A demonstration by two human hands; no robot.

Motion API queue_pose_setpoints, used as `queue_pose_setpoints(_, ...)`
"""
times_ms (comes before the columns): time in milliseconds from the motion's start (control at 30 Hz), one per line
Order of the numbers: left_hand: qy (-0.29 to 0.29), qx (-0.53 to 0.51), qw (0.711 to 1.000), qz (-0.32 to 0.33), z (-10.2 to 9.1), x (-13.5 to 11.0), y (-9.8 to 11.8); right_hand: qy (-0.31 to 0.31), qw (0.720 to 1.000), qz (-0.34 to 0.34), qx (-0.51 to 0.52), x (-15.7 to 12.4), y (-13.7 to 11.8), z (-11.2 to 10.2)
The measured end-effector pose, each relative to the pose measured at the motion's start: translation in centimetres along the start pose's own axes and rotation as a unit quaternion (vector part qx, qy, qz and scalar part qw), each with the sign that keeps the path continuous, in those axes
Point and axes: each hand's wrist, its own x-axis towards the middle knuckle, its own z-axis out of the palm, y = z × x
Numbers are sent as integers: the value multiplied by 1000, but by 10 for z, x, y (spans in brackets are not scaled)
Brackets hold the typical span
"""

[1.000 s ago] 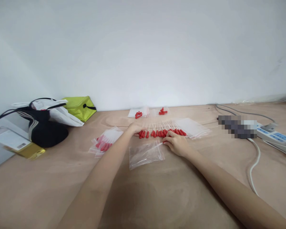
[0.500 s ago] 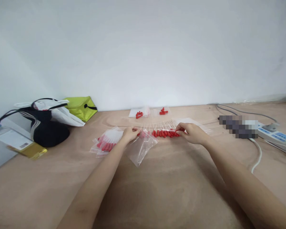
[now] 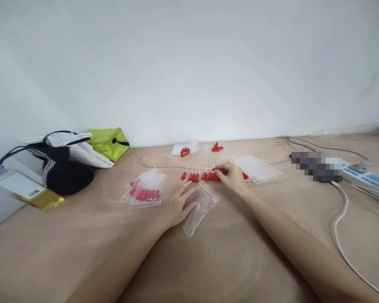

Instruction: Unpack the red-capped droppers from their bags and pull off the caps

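My right hand (image 3: 230,176) pinches a thin dropper with a red bulb (image 3: 213,169) above a row of similar droppers. The row's red bulbs (image 3: 205,176) point toward me, their slim pale stems away; my fingers hide part of it. My left hand (image 3: 180,204) rests low with fingers spread, holding nothing. Beside its thumb lies a clear zip bag (image 3: 198,210), which looks empty; whether they touch, I cannot tell. Left of that hand is a stack of zip bags (image 3: 145,189) with red-bulbed droppers inside.
Flat clear bags (image 3: 255,168) lie to the right of the row. At the back are loose red bulbs (image 3: 185,151) and more (image 3: 217,147) on plastic. A black cap (image 3: 66,172) and a lime-green bag (image 3: 109,143) stand left; a power strip (image 3: 366,176) with cables is right.
My right hand has moved left along the row and now holds a dropper crosswise. My left hand has come nearer and spread its fingers; the clear bag has shifted slightly right and toward me.
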Motion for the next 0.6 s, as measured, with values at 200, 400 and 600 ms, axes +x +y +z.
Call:
queue_pose_setpoints(200, -165, -64, 975, 132, -6, -4, 7, 5, 997, -50, -62, 6, -12, 29)
queue_pose_setpoints(400, -172, -95, 969, 150, 3, -11, 11, -40, 984, -92, -150, 5, -20, 48)
queue_pose_setpoints(600, -149, -89, 980, 100, 0, -16, 27, -85, 961, -122, -234, 1, -26, 48)
